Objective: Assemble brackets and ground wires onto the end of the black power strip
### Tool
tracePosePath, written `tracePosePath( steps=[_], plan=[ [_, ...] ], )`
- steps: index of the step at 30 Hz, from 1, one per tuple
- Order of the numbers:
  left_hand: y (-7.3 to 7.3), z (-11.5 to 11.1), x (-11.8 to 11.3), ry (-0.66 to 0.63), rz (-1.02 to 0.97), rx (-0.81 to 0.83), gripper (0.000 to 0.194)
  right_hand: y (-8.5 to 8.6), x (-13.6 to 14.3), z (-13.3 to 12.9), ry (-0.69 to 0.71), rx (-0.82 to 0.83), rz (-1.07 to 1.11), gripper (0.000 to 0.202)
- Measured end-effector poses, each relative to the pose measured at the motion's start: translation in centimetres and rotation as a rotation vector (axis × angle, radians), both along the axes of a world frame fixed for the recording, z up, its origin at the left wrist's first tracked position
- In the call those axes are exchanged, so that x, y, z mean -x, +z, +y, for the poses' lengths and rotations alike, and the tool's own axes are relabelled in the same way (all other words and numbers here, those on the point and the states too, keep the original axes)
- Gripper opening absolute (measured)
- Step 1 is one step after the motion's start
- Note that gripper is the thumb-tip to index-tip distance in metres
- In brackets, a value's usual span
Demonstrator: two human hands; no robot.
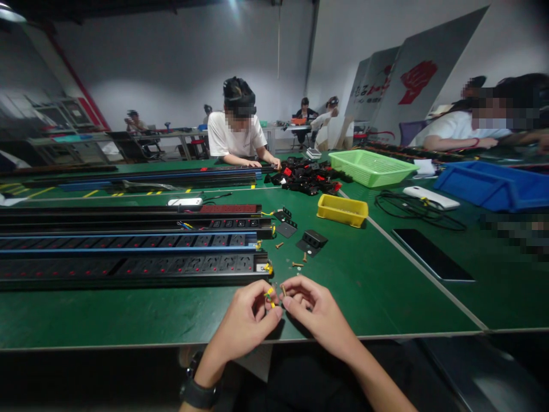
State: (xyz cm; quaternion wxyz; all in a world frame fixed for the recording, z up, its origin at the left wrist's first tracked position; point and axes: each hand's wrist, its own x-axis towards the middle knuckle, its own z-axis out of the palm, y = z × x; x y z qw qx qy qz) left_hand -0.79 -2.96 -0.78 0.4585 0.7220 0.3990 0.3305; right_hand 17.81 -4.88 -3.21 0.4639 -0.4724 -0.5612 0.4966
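Note:
Near the table's front edge, my left hand [244, 317] is closed in a pinch on a short yellow-green wire [269, 293]. Facing it, my right hand [319, 312] pinches a brass-coloured screw [283, 290] between thumb and fingers. The fingertips of both hands almost meet, and small parts between them are too tiny to make out. Just beyond lie long black power strips [189, 264], with yellow wire ends [268, 268] sticking out on the right. Several loose brass screws [297, 264] and black end brackets [312, 240] rest on the green table [369, 286].
A yellow bin [342, 210], a light-green basket [371, 167] and a blue tray [497, 186] stand to the right. A dark tablet [431, 254] and a coiled black cable [418, 209] lie there too. Across the table, a co-worker [237, 134] handles parts beside a black-and-red heap [306, 174].

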Motion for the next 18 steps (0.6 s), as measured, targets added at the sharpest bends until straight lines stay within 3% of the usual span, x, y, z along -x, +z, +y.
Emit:
tracePosePath(
  steps=[7, 18],
  plan=[
    [-0.40, 0.07, 0.23, -0.004, 0.049, 0.004, 0.021, -0.19, -0.08, -0.09, 0.005, -0.011, -0.024, 0.026],
    [-0.24, -0.09, 0.41, -0.028, -0.033, 0.066, 0.033, -0.21, -0.03, -0.04, 0.006, -0.026, -0.047, 0.025]
  ],
)
